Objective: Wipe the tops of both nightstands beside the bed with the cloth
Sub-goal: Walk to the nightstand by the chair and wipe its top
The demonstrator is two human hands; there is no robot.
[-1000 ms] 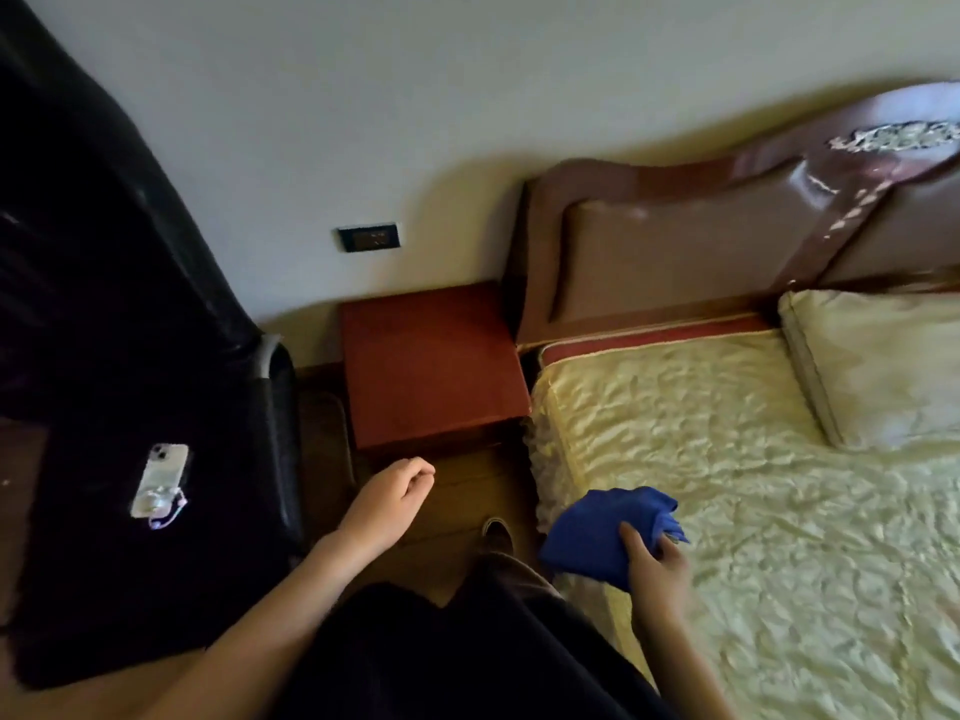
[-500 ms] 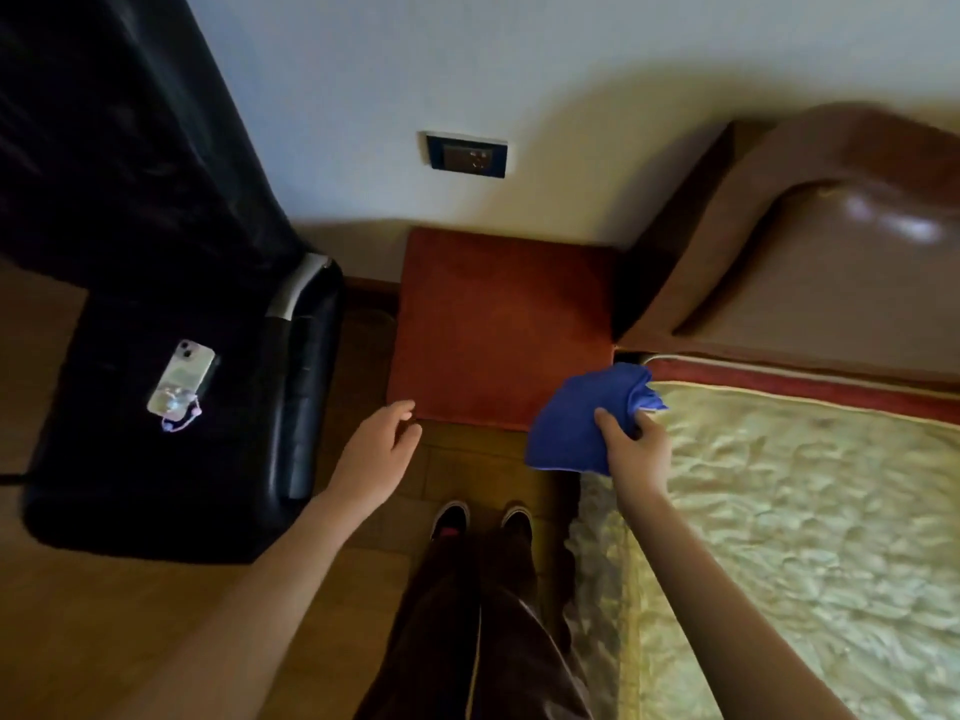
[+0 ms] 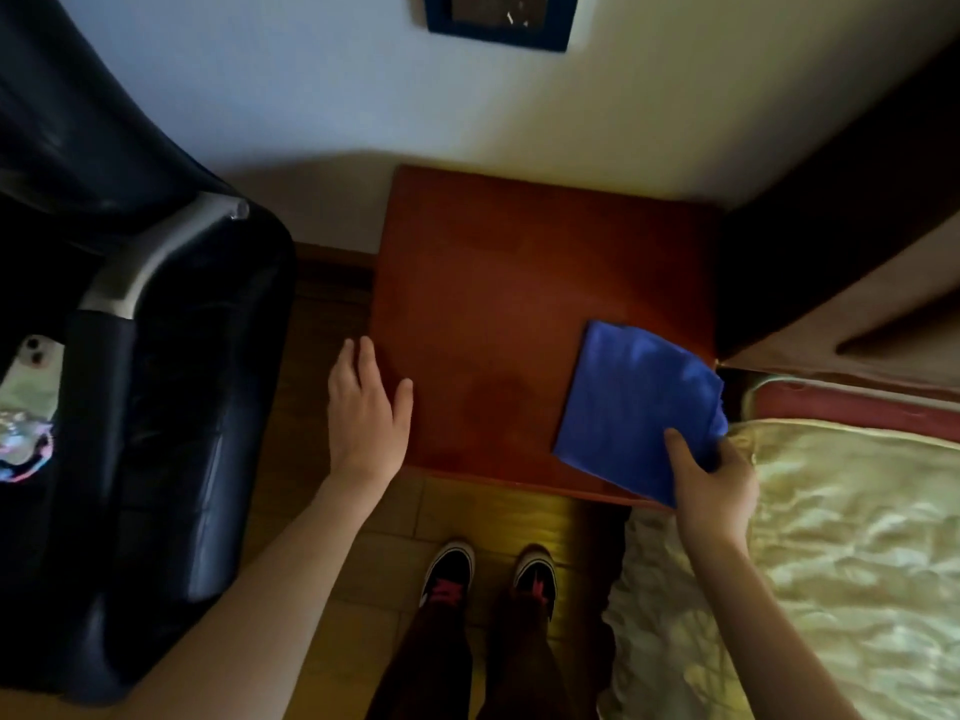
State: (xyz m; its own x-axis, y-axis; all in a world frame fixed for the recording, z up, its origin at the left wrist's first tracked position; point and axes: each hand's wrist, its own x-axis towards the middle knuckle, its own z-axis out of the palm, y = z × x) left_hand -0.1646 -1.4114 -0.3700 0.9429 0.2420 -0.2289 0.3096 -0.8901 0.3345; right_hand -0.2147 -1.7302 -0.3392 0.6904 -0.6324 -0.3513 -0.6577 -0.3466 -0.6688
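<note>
A red-brown nightstand (image 3: 498, 304) stands against the wall, straight ahead of me, its top bare. A folded blue cloth (image 3: 634, 402) lies over the top's near right corner, with my right hand (image 3: 711, 480) gripping its near edge. My left hand (image 3: 366, 407) is flat with fingers apart, resting on the nightstand's near left edge and holding nothing. Only this one nightstand is in view.
The bed (image 3: 852, 537) with its cream quilted cover lies to the right, its dark headboard (image 3: 852, 262) at the wall. A black chair (image 3: 171, 407) stands left, with a phone (image 3: 26, 387) on its seat. A wall socket (image 3: 498, 18) sits above. My shoes (image 3: 488, 569) stand on the wooden floor.
I have stepped closer and now look straight down. My right hand brought the cloth onto the nightstand's right corner. My left hand reached the nightstand's left edge.
</note>
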